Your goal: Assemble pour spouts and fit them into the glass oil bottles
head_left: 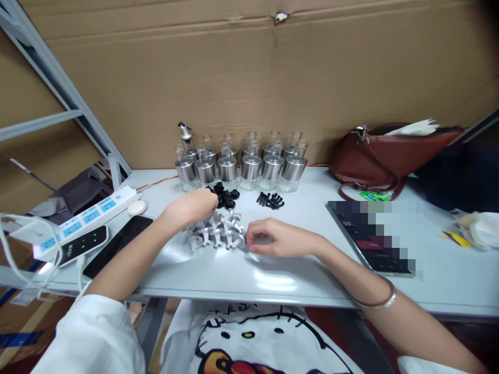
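Observation:
My left hand (193, 206) reaches over a heap of small silver spout parts (216, 234) toward a pile of black rubber rings (226, 196); its fingertips touch the rings, and whether it grips one I cannot tell. My right hand (276, 237) rests on the grey table (241, 280) at the heap's right edge, fingers pinched on a silver spout part. Behind them stand two rows of glass bottles with steel collars (239, 163); the back left one carries a fitted pourer (184, 132). A small pile of black plugs (270, 200) lies to the right of the rings.
A white power strip (83, 218), a small device with green lights (80, 244), a black phone (117, 244) and a pale oval object (137, 207) lie at the left. A brown leather bag (390, 153) and a dark tablet (370, 234) sit at the right. Cardboard lines the back.

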Action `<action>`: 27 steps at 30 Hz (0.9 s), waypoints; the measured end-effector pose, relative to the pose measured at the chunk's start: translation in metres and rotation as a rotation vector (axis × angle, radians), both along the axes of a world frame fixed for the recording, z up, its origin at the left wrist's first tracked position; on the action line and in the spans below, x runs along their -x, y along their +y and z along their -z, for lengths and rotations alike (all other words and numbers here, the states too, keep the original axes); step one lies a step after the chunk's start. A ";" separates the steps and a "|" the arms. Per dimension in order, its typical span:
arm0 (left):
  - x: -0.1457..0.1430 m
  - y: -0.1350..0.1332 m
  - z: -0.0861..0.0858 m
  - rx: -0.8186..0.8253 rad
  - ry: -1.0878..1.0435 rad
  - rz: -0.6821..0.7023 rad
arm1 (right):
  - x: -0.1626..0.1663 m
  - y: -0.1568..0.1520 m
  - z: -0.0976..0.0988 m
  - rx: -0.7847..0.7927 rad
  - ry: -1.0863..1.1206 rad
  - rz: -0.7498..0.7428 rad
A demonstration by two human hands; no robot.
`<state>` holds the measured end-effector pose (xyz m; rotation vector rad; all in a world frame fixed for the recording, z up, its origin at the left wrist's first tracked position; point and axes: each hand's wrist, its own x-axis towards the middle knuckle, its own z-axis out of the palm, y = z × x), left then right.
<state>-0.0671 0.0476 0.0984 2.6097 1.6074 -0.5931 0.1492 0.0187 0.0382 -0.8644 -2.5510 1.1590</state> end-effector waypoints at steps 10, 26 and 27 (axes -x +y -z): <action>-0.049 -0.075 0.034 -0.232 -0.294 0.822 | -0.011 0.003 -0.022 -0.011 0.434 0.345; -0.073 -0.101 0.081 0.156 -0.579 0.500 | 0.025 0.023 -0.048 -0.278 0.386 0.488; -0.074 -0.102 0.081 0.154 -0.576 0.500 | 0.033 0.031 -0.059 -0.344 0.384 0.487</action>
